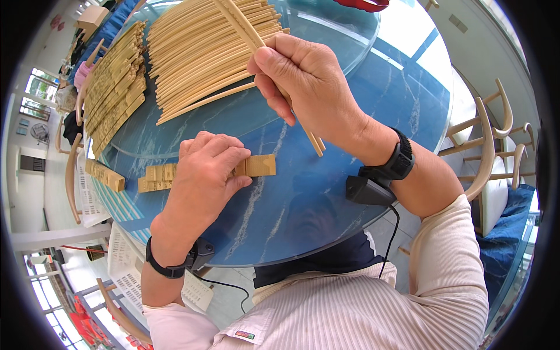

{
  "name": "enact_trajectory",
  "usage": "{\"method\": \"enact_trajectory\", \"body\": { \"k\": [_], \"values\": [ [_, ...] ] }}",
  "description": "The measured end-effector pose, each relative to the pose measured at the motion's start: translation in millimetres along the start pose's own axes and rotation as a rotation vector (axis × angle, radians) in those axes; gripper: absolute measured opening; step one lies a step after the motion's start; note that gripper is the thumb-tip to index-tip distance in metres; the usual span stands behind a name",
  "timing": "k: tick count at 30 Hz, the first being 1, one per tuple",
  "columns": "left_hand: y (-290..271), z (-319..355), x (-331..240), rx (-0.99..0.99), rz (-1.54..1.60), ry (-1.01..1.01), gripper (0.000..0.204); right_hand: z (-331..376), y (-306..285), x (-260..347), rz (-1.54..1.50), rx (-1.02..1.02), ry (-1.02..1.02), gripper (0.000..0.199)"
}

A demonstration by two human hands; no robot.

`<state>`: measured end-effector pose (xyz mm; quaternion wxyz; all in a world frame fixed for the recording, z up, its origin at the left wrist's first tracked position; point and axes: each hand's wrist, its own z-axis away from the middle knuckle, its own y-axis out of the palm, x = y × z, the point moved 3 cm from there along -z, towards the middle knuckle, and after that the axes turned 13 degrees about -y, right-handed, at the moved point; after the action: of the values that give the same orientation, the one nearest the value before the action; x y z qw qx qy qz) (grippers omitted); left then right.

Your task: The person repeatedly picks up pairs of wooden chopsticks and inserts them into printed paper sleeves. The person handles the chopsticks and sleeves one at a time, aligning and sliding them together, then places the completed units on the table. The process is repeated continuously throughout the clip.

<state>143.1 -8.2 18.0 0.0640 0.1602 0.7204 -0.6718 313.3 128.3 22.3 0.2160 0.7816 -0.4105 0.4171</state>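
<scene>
Head: right fingers (pixel 273 61) pinch pale chopsticks (pixel 242 24); left fingers (pixel 224 150) on tan wrapper (pixel 261 165), grip unclear.

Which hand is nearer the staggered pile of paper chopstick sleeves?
Left. The left hand is below and right of the pile; the right hand, holding chopsticks, is farther off to its right.

Blue table (pixel 315 204) — brown strips (pixel 261 165), glass turntable (pixel 326 38)
</scene>
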Motion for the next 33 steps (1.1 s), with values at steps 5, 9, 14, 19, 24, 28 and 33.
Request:
{"method": "enact_trajectory", "body": {
  "k": [5, 9, 14, 19, 24, 28, 33],
  "values": [
    [-18, 5, 7, -0.071, 0.179, -0.124, 0.044, -2, 5, 4, -0.073, 0.137, 0.291, 0.040],
    [-42, 4, 2, -0.192, 0.194, -0.109, 0.044, 1, 8, 7, -0.096, 0.351, 0.384, 0.032],
    [-64, -5, -23, -0.537, 0.042, -0.032, 0.040, 1, 3, 8, -0.267, 0.164, 0.357, 0.028],
    [-54, -7, -3, -0.223, 0.749, -0.138, 0.023, -9, -9, 12, -0.311, -0.045, 0.205, 0.024],
    [-12, -35, -4, 0.087, 1.401, -0.343, 0.035, -6, -6, 11, -0.273, -0.104, 0.137, 0.024],
    [0, -35, 1, -0.106, 1.511, -0.297, 0.030, 0, 2, 9, -0.149, -0.056, 0.138, 0.023],
    [3, -18, 9, -0.211, 1.381, -0.266, 0.020, 3, 9, 11, -0.057, 0.013, 0.190, 0.018]
  ]
}}
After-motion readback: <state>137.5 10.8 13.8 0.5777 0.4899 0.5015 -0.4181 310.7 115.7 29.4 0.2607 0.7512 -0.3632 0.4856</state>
